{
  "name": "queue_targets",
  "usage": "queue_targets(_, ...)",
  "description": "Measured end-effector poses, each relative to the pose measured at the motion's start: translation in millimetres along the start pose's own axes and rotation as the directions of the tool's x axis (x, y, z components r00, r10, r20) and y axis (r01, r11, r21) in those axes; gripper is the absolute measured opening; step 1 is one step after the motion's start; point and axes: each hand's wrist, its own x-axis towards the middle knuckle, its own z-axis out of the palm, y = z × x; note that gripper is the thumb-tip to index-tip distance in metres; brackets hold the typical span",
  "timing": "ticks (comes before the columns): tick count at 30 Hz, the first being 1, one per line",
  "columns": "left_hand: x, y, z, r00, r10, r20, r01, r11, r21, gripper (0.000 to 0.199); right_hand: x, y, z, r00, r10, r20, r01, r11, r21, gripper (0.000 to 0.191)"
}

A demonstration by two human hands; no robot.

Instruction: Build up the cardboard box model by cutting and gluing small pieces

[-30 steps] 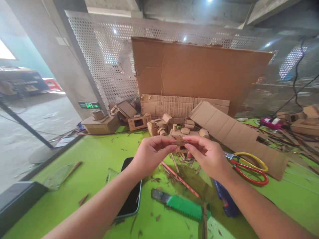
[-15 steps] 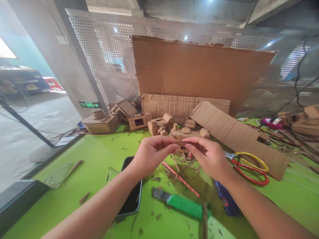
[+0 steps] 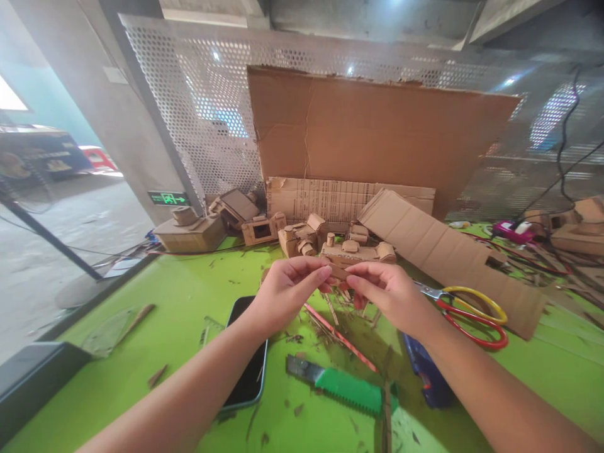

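The left hand [image 3: 289, 290] pinches the left end of a small, flat strip of brown cardboard [image 3: 339, 271] with its thumb closed against the fingers, and the right hand [image 3: 392, 292] has the right end between thumb and fingertips, closed in the same way. The strip spans the narrow space between the two sets of fingertips, raised in front of a boxy brown cardboard model [image 3: 355, 251] with small rounded parts on its top. Thin brown cardboard scraps [image 3: 333, 309] lie on the bright green tabletop [image 3: 184, 333] below the hands, and a slim red-and-pink patterned stick [image 3: 346, 343] slants among them. Nearer the wearer lies a utility knife with a green plastic handle [image 3: 352, 388], its dark end pointing left. A black-screened phone with a pale blue edge [image 3: 245, 371] is partly hidden under the left forearm. By the right forearm are a dark blue tool [image 3: 427, 372], partly covered, and metal scissors with one yellow and one red handle loop [image 3: 476, 316]. The scissors lie beside a long, ridged brown cardboard panel [image 3: 448, 264]. Farther back, more cardboard models [image 3: 262, 230] sit in front of a large upright sheet of brown cardboard [image 3: 377, 132].
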Motion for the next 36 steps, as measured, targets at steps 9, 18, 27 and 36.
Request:
queue_targets(9, 0.5, 1.8, -1.3, 0.998, 0.058, 0.0, -0.058, 0.997, 0.058, 0.019, -0.5, -0.1, -0.3, 0.992, 0.028, 0.125, -0.032, 0.999, 0.03, 0.034)
queue_targets(18, -0.2, 3.9, -2.7, 0.998, 0.048, 0.037, -0.05, 0.997, 0.06, 0.022, -3.0, -1.4, 0.7, 0.991, 0.043, 0.128, -0.044, 0.999, -0.002, 0.038)
queue_targets(27, 0.2, -6.3, -4.1, 0.999, -0.012, 0.051, 0.016, 0.996, -0.088, 0.026, -4.0, -4.3, 2.6, 0.988, 0.029, 0.153, -0.042, 0.995, 0.086, 0.037)
queue_targets(36, -1.4, -3.4, 3.9, 0.999, -0.024, -0.041, 0.016, 0.985, -0.174, 0.029, -8.5, -5.0, 6.0, 0.995, -0.057, 0.082, 0.059, 0.998, -0.017, 0.031)
